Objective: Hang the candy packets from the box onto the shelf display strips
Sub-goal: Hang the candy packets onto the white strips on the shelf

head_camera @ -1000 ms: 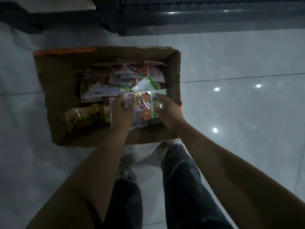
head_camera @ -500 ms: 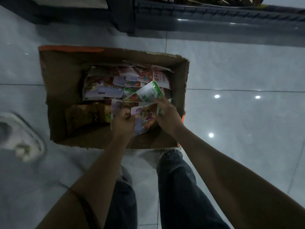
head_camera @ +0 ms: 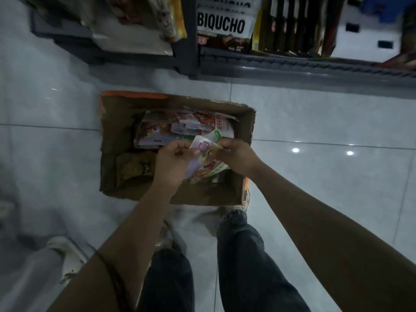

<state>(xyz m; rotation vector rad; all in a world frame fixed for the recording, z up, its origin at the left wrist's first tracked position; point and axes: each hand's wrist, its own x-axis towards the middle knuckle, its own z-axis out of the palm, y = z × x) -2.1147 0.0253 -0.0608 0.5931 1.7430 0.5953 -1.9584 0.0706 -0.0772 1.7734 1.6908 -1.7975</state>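
Both hands meet over the right half of an open cardboard box (head_camera: 112,140) that sits on a pale tiled floor (head_camera: 315,176). The left hand (head_camera: 174,162) curls its fingers round the left edge of a small bunch of candy packets (head_camera: 206,164), and the right hand (head_camera: 236,155) pinches the top of the same bunch from the other side; how many packets are in the bunch is hard to tell in the dim light. The bunch is held just above the box. More packets (head_camera: 162,131) lie loose inside, towards the far wall, with a brownish bag (head_camera: 132,168) at the near left. Beyond the box stands a dark shelf (head_camera: 292,64) carrying a white BIQUCHO bag (head_camera: 221,23)
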